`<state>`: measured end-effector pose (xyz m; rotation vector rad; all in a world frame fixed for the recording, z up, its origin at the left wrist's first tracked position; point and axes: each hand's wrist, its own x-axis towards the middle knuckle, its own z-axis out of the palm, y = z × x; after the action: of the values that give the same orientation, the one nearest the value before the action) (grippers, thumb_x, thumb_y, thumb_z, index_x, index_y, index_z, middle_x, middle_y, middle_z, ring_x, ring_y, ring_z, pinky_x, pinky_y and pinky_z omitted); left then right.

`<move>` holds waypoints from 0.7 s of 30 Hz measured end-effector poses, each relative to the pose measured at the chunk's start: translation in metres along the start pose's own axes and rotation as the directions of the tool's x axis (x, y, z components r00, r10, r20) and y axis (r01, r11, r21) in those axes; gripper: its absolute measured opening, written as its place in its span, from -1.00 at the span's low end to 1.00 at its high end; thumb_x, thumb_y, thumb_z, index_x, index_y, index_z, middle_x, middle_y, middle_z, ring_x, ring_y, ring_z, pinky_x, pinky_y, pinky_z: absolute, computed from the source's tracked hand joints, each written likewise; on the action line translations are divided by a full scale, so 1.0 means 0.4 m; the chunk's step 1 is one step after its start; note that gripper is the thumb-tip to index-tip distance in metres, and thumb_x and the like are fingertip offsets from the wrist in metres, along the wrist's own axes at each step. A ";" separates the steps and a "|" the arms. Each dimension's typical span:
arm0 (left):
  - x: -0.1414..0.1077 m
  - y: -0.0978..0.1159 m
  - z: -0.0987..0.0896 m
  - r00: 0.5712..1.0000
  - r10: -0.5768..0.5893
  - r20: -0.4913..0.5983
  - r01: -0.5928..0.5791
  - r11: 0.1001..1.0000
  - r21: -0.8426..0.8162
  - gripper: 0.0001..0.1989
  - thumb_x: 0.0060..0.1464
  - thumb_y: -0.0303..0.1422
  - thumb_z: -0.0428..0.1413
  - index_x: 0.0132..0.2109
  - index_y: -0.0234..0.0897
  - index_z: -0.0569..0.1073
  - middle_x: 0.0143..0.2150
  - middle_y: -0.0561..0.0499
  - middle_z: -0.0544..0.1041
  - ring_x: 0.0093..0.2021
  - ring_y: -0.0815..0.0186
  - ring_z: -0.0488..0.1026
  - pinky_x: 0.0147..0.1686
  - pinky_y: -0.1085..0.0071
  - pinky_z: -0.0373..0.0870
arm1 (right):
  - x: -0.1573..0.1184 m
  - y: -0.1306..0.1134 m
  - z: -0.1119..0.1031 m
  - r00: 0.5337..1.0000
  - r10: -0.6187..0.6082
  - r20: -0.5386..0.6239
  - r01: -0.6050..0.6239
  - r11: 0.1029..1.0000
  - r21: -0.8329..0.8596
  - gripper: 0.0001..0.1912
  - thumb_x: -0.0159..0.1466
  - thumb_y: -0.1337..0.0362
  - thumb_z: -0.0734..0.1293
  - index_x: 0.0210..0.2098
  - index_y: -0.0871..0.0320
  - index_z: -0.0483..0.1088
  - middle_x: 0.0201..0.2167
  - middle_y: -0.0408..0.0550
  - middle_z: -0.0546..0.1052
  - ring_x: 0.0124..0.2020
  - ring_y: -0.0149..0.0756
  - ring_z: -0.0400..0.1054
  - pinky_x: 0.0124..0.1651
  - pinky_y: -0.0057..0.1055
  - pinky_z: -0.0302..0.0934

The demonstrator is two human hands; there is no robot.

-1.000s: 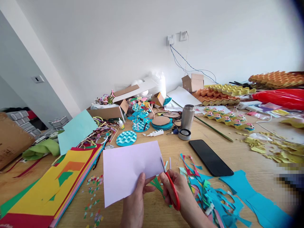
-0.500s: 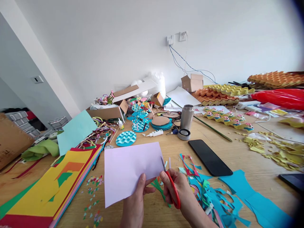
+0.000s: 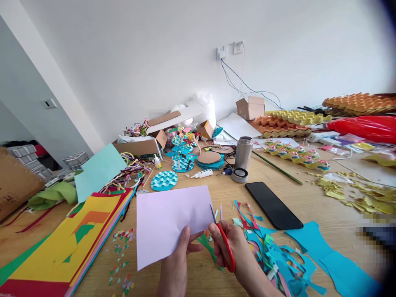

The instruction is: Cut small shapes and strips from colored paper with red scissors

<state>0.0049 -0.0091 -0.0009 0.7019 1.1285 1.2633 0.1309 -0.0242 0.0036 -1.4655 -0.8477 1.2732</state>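
A lilac sheet of paper (image 3: 167, 222) is pinched at its lower right part by my left hand (image 3: 179, 255), thumb on top and fingers beneath. My right hand (image 3: 232, 247) is closed around red-handled scissors (image 3: 227, 247). The dark blades point up and away, at the sheet's right edge. Just beyond the paper lie a blue wavy disc (image 3: 164, 180) and a white glue tube (image 3: 202, 173). Green paper strips (image 3: 208, 246) lie on the table between and under my hands.
Coloured paper sheets (image 3: 58, 243) are stacked at left, with confetti (image 3: 122, 255) beside them. Blue scraps (image 3: 287, 264) and a black phone (image 3: 274, 205) lie at right. A steel flask (image 3: 243, 152), cardboard boxes (image 3: 250, 108) and egg trays (image 3: 297, 117) stand farther back.
The lilac sheet has shifted very slightly to the right at its left edge. Both hands and the scissors hold nearly the same position.
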 end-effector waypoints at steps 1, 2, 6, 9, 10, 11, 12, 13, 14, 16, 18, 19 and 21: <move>0.000 0.000 0.000 1.000 0.002 -0.001 -0.002 1.000 -0.003 -0.43 -0.13 -0.28 0.29 0.05 -0.29 0.36 -0.10 -0.13 0.56 -0.23 0.12 0.56 -0.48 0.42 0.49 | 0.000 -0.001 0.000 1.000 -0.002 0.000 0.002 1.000 -0.002 -0.49 0.01 -0.21 0.28 -0.58 0.10 0.10 -0.86 -0.31 0.28 -0.88 -0.52 0.13 -0.82 -0.62 -0.07; 0.000 0.001 0.001 1.000 0.005 0.001 -0.005 1.000 -0.004 -0.43 -0.13 -0.28 0.29 0.05 -0.29 0.36 -0.10 -0.13 0.56 -0.23 0.11 0.56 -0.48 0.41 0.49 | -0.001 -0.002 -0.001 1.000 -0.007 -0.002 0.007 1.000 -0.003 -0.49 0.03 -0.21 0.27 -0.58 0.09 0.09 -0.86 -0.31 0.28 -0.88 -0.52 0.13 -0.82 -0.62 -0.06; 0.000 0.002 0.002 1.000 0.001 0.009 -0.001 1.000 0.005 -0.44 -0.13 -0.27 0.29 0.04 -0.28 0.37 -0.16 -0.12 0.58 -0.22 0.10 0.56 -0.47 0.40 0.49 | -0.003 -0.007 -0.005 0.999 -0.032 -0.002 0.032 0.999 -0.008 -0.51 0.05 -0.20 0.25 -0.59 0.09 0.09 -0.85 -0.28 0.30 -0.86 -0.50 0.15 -0.80 -0.61 -0.04; -0.001 0.001 0.002 1.000 -0.002 0.023 0.002 1.000 -0.003 -0.47 -0.14 -0.27 0.30 0.01 -0.29 0.40 -0.13 -0.13 0.58 -0.22 0.09 0.56 -0.46 0.40 0.49 | -0.003 -0.010 -0.007 0.999 -0.043 0.000 0.043 0.999 -0.006 -0.49 0.05 -0.21 0.25 -0.60 0.10 0.10 -0.86 -0.27 0.30 -0.86 -0.50 0.16 -0.79 -0.61 -0.04; -0.002 0.001 0.002 1.000 -0.004 0.030 0.004 1.000 -0.006 -0.47 -0.14 -0.26 0.30 0.01 -0.30 0.41 -0.12 -0.13 0.57 -0.22 0.09 0.56 -0.46 0.40 0.49 | -0.004 -0.011 -0.008 0.999 -0.046 -0.003 0.046 0.999 -0.003 -0.49 0.05 -0.21 0.25 -0.61 0.10 0.09 -0.86 -0.27 0.29 -0.86 -0.50 0.15 -0.79 -0.60 -0.04; -0.002 0.001 0.002 0.999 -0.004 0.034 0.004 1.000 -0.009 -0.47 -0.15 -0.26 0.30 0.00 -0.31 0.41 -0.12 -0.13 0.57 -0.23 0.09 0.56 -0.47 0.40 0.49 | -0.003 -0.011 -0.008 0.999 -0.047 -0.004 0.047 0.999 0.003 -0.48 0.04 -0.22 0.25 -0.61 0.09 0.09 -0.86 -0.28 0.28 -0.86 -0.51 0.15 -0.79 -0.60 -0.05; -0.003 0.001 0.002 0.999 -0.001 0.035 0.002 1.000 -0.012 -0.46 -0.16 -0.26 0.31 0.00 -0.31 0.42 -0.12 -0.13 0.57 -0.23 0.09 0.56 -0.47 0.40 0.49 | -0.003 -0.011 -0.007 0.999 -0.048 -0.006 0.048 0.999 0.011 -0.47 0.04 -0.23 0.25 -0.62 0.09 0.08 -0.86 -0.28 0.27 -0.86 -0.51 0.14 -0.79 -0.60 -0.05; -0.004 0.001 0.003 0.999 0.001 0.034 -0.001 1.000 -0.014 -0.45 -0.17 -0.26 0.31 0.00 -0.31 0.41 -0.12 -0.13 0.57 -0.24 0.09 0.56 -0.48 0.40 0.49 | -0.003 -0.011 -0.007 0.999 -0.047 -0.008 0.047 0.999 0.020 -0.47 0.03 -0.23 0.25 -0.62 0.09 0.08 -0.86 -0.29 0.27 -0.86 -0.51 0.14 -0.79 -0.60 -0.05; -0.004 0.001 0.003 1.000 0.003 0.030 -0.002 1.000 -0.015 -0.45 -0.17 -0.26 0.31 0.01 -0.31 0.41 -0.12 -0.13 0.57 -0.24 0.09 0.56 -0.48 0.40 0.49 | -0.003 -0.011 -0.006 0.999 -0.045 -0.007 0.045 0.999 0.028 -0.47 0.03 -0.24 0.25 -0.62 0.09 0.08 -0.86 -0.29 0.27 -0.86 -0.51 0.14 -0.79 -0.59 -0.05; -0.005 0.000 0.004 1.000 0.005 0.020 -0.005 1.000 -0.014 -0.44 -0.17 -0.27 0.31 0.01 -0.30 0.40 -0.14 -0.13 0.57 -0.24 0.08 0.57 -0.49 0.39 0.49 | -0.003 -0.011 -0.005 0.999 -0.043 -0.004 0.043 0.998 0.042 -0.47 0.02 -0.23 0.26 -0.62 0.09 0.08 -0.87 -0.29 0.26 -0.86 -0.50 0.13 -0.79 -0.59 -0.05; -0.005 -0.001 0.003 1.000 0.003 0.014 -0.003 1.000 -0.010 -0.44 -0.17 -0.27 0.32 0.01 -0.31 0.39 -0.15 -0.13 0.58 -0.25 0.08 0.57 -0.50 0.39 0.49 | -0.003 -0.011 -0.005 0.999 -0.045 -0.003 0.045 0.998 0.050 -0.48 0.02 -0.21 0.28 -0.62 0.09 0.08 -0.87 -0.29 0.26 -0.86 -0.50 0.13 -0.79 -0.58 -0.05; -0.004 -0.003 0.003 1.000 0.002 0.013 -0.002 1.000 -0.010 -0.44 -0.17 -0.27 0.32 0.00 -0.31 0.39 -0.16 -0.13 0.57 -0.25 0.07 0.57 -0.51 0.39 0.49 | -0.003 -0.011 -0.005 0.999 -0.044 -0.003 0.044 0.998 0.053 -0.49 0.02 -0.20 0.28 -0.62 0.09 0.08 -0.87 -0.30 0.26 -0.86 -0.50 0.13 -0.79 -0.58 -0.06; -0.002 -0.004 0.002 1.000 0.000 0.013 0.000 1.000 -0.011 -0.45 -0.18 -0.27 0.32 0.00 -0.30 0.39 -0.15 -0.13 0.57 -0.25 0.07 0.57 -0.51 0.39 0.49 | -0.004 -0.011 -0.005 0.999 -0.030 -0.011 0.031 0.998 0.052 -0.50 0.03 -0.19 0.28 -0.61 0.09 0.09 -0.86 -0.30 0.27 -0.87 -0.51 0.12 -0.79 -0.58 -0.08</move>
<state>0.0065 -0.0102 -0.0020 0.7004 1.1102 1.2624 0.1328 -0.0248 0.0083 -1.4116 -0.8217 1.2554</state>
